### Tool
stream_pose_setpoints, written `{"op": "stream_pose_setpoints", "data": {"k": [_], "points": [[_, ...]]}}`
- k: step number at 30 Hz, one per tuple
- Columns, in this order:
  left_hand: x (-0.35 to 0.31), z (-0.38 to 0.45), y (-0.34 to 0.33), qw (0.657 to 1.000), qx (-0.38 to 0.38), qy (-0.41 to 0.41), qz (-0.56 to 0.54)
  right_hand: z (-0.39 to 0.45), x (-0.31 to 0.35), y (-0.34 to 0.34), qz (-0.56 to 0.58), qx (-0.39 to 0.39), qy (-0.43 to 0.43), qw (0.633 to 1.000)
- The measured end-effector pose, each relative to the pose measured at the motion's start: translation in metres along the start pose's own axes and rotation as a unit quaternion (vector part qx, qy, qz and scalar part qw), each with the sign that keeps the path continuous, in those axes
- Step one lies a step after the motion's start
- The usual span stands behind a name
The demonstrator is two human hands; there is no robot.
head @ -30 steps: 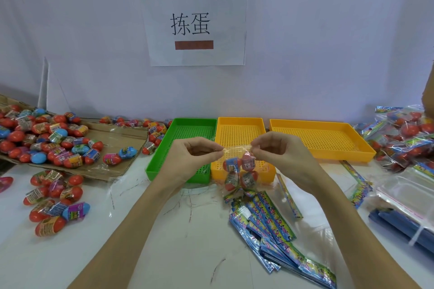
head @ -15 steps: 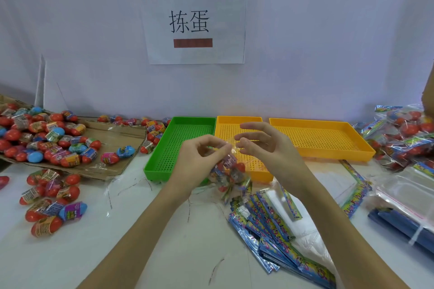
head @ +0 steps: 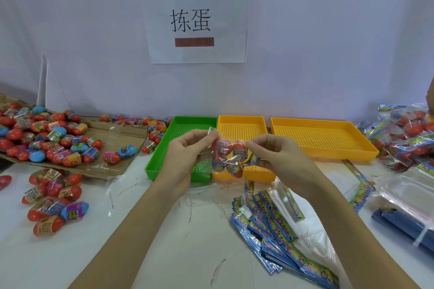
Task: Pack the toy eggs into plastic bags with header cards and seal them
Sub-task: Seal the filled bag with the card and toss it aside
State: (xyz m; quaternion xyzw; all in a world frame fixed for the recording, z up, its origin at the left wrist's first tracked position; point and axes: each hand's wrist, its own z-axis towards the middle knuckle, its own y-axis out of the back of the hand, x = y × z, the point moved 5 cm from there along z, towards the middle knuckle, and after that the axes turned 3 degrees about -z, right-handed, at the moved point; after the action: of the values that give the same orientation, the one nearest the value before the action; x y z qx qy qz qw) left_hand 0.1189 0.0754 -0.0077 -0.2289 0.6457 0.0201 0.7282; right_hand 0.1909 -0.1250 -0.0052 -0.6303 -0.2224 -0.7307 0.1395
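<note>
Green tray [head: 185, 124]: perforated plastic, at the back middle of the desk, holding nothing that shows.
Small yellow tray [head: 242, 122]: touching the green tray's right side, its floor bare where visible.
Large yellow tray [head: 324, 141]: just right of the small one, also bare.
Cardboard sheet [head: 110, 134]: flattened, at the left, heaped with loose toy eggs [head: 40, 134], mostly red, some blue and pink.
Egg cluster [head: 51, 204]: more loose eggs lying straight on the desk, nearer the viewer at the left.
Filled bags [head: 408, 131]: a pile of packed bags with eggs at the far right.
Header cards [head: 277, 225]: a fanned stack of colourful strips, front right, with clear empty bags beside them.
Desk [head: 164, 241]: white, scattered with thin plastic strips.
Wall: pale, with a paper sign [head: 195, 19] bearing two Chinese characters.
Plastic bag [head: 229, 157]: clear, holding several eggs, raised above the trays between both hands.
Left hand [head: 187, 155]: grip closed, fingers pinching the bag's upper left corner.
Right hand [head: 279, 157]: grip closed, fingertips pinching the bag's upper right edge.
</note>
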Motion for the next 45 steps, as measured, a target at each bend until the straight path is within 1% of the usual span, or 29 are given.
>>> {"op": "stream_pose_setpoints", "data": {"k": [3, 6, 9, 13, 15, 18, 20, 22, 25, 27, 29, 31, 32, 33, 35, 36, 38, 39, 41, 43, 45], "points": [[0.003, 0.002, -0.001, 0.999, 0.005, 0.011, -0.034, 0.0, 0.002, 0.005, 0.055, -0.005, -0.003, 0.998], [0.008, 0.001, -0.004, 0.998, 0.018, 0.025, -0.063, 0.0, 0.003, 0.003, 0.074, 0.004, -0.009, 0.997], [0.007, 0.0, -0.007, 0.998, 0.056, 0.019, -0.038, -0.001, 0.004, 0.001, 0.099, 0.011, -0.019, 0.995], [0.007, -0.002, -0.008, 0.998, 0.058, -0.004, 0.004, -0.001, 0.003, 0.0, 0.112, 0.007, -0.031, 0.993], [0.006, -0.001, -0.007, 0.999, 0.047, -0.002, 0.002, 0.0, 0.002, 0.001, 0.107, 0.017, -0.034, 0.994], [0.011, 0.003, -0.003, 0.994, 0.023, 0.063, -0.09, 0.0, 0.003, 0.004, 0.058, 0.015, -0.025, 0.998], [0.015, 0.004, -0.003, 0.989, 0.01, 0.085, -0.117, 0.0, 0.002, 0.006, 0.042, -0.007, -0.013, 0.999], [0.016, 0.003, -0.002, 0.989, -0.007, 0.08, -0.127, 0.001, 0.0, 0.005, 0.045, -0.01, -0.014, 0.999], [0.016, 0.002, 0.0, 0.984, -0.027, 0.073, -0.16, 0.0, -0.004, -0.001, 0.008, 0.032, -0.038, 0.999], [0.015, 0.003, 0.002, 0.982, -0.032, 0.079, -0.171, 0.0, -0.005, 0.002, 0.015, 0.017, -0.041, 0.999], [0.014, 0.004, 0.002, 0.985, -0.023, 0.076, -0.153, 0.001, -0.003, 0.008, 0.034, -0.018, -0.032, 0.999], [0.013, 0.003, -0.001, 0.991, 0.005, 0.072, -0.115, 0.001, 0.003, 0.01, 0.018, -0.037, -0.006, 0.999], [0.012, 0.003, -0.001, 0.996, 0.023, 0.057, -0.067, 0.001, 0.006, 0.01, -0.003, -0.041, 0.014, 0.999], [0.009, 0.003, -0.001, 0.999, 0.042, 0.028, 0.007, 0.0, 0.008, 0.009, -0.022, -0.041, 0.032, 0.998], [0.003, 0.002, -0.003, 0.982, 0.082, -0.037, 0.164, -0.002, 0.013, 0.003, -0.052, -0.021, 0.053, 0.997], [0.002, 0.0, -0.007, 0.971, 0.105, -0.057, 0.206, -0.004, 0.015, -0.002, -0.074, -0.007, 0.062, 0.995], [0.004, -0.005, -0.017, 0.961, 0.147, -0.07, 0.224, -0.006, 0.018, -0.013, -0.127, 0.017, 0.087, 0.988], [0.006, -0.007, -0.022, 0.962, 0.151, -0.071, 0.216, -0.007, 0.02, -0.018, -0.139, 0.019, 0.098, 0.985], [0.008, -0.008, -0.024, 0.971, 0.12, -0.076, 0.193, -0.007, 0.021, -0.022, -0.102, -0.006, 0.103, 0.989], [0.005, -0.006, -0.019, 0.98, 0.073, -0.081, 0.165, -0.005, 0.018, -0.015, -0.073, -0.041, 0.083, 0.993], [0.002, -0.004, -0.01, 0.989, 0.024, -0.071, 0.126, -0.004, 0.014, -0.006, -0.102, -0.047, 0.045, 0.993]]}}
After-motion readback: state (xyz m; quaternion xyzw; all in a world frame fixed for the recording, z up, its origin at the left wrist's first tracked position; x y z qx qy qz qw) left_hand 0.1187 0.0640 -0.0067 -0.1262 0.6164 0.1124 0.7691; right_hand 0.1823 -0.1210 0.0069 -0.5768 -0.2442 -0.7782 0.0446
